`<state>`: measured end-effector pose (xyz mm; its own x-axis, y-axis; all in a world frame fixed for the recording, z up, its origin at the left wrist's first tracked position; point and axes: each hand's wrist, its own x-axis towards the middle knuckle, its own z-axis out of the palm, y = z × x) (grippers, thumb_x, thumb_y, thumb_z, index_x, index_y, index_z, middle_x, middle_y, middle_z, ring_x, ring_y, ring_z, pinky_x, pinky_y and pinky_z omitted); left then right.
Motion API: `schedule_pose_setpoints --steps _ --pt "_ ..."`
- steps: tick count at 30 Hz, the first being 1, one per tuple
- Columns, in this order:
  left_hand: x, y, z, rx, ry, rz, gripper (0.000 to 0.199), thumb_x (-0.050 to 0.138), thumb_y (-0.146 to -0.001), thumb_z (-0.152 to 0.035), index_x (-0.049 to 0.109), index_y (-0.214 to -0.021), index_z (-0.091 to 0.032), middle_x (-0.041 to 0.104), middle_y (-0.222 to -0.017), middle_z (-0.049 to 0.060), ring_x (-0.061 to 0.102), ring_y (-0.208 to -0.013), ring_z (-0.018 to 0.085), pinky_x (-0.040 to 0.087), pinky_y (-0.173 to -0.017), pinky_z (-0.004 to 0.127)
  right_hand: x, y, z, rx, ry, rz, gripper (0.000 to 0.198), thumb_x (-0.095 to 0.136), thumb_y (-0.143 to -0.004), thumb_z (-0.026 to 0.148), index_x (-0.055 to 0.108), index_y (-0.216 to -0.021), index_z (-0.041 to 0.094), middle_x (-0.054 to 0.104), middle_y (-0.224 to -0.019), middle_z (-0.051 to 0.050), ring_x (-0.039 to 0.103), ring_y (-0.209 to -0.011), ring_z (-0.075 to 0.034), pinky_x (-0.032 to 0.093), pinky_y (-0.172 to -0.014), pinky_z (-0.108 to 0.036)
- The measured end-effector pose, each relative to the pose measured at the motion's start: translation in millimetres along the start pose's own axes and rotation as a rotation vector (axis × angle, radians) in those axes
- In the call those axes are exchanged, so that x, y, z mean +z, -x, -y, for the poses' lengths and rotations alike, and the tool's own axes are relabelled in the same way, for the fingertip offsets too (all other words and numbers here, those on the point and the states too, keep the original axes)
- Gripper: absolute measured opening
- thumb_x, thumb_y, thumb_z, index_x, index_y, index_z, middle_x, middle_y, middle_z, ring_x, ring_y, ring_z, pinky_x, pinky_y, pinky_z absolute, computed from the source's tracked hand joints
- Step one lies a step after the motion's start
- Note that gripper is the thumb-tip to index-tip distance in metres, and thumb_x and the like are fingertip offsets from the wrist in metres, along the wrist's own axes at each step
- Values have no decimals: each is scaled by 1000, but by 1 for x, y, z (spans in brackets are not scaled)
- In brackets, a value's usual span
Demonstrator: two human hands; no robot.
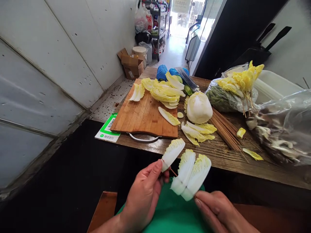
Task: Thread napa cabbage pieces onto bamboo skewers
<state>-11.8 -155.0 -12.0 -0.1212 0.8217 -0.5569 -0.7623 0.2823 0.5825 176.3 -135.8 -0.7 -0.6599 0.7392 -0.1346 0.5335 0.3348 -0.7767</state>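
Observation:
My left hand pinches a single pale cabbage leaf near its white base, where the tip of a thin skewer pokes through. On that same skewer sit two more cabbage leaves, side by side. My right hand is closed at the lower right of these leaves, fingers on the skewer's other end, most of which they hide. Beyond my hands, a wooden cutting board carries a pile of loose cabbage leaves. A trimmed cabbage head rests to the board's right.
Bundled bamboo skewers lie on the wooden table, near loose leaves. A cleaver rests at the back beside blue netting. Bagged mushrooms and skewered yellow leaves stand right. A green payment card sits under the board's left edge.

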Motion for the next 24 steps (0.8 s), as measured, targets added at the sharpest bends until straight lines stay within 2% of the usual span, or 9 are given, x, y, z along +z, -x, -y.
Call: schedule_pose_setpoints --steps 3,6,12,19,24 --pt "0 -4 -1 -17 11 -38 25 72 -67 -29 70 -84 -11 66 -83 9 57 -81 17 46 -76 29 -1 -12 1 -37 7 38 41 36 -91 39 55 -61 19 45 -51 1 42 -46 -10 38 -45 -17" --pt "0 -5 -4 -49 26 -58 22 72 -67 -26 71 -84 -11 68 -91 12 59 -92 21 46 -84 34 1 -16 0 -54 -4 17 41 36 -91 40 54 -61 19 43 -50 2 41 -45 -10 37 -45 -17" --pt "0 -2 -3 -75 22 -22 20 69 -71 -26 72 -86 -13 70 -90 12 59 -98 24 47 -85 35 4 -12 -2 -59 22 15 37 36 -91 36 56 -66 19 44 -52 2 42 -46 -9 36 -45 -17" --pt "0 3 6 -142 -59 136 21 65 -75 -26 72 -89 -12 69 -93 13 60 -95 26 46 -84 36 10 -7 -4 -84 103 45 33 33 -92 27 49 -65 19 46 -53 2 43 -48 -9 35 -47 -18" --pt "0 -1 2 -147 30 146 34 60 -79 -33 64 -109 -19 65 -110 12 57 -104 24 44 -89 37 11 -15 -7 -118 129 -1 31 31 -91 23 45 -64 19 41 -52 3 39 -46 -9 30 -45 -21"
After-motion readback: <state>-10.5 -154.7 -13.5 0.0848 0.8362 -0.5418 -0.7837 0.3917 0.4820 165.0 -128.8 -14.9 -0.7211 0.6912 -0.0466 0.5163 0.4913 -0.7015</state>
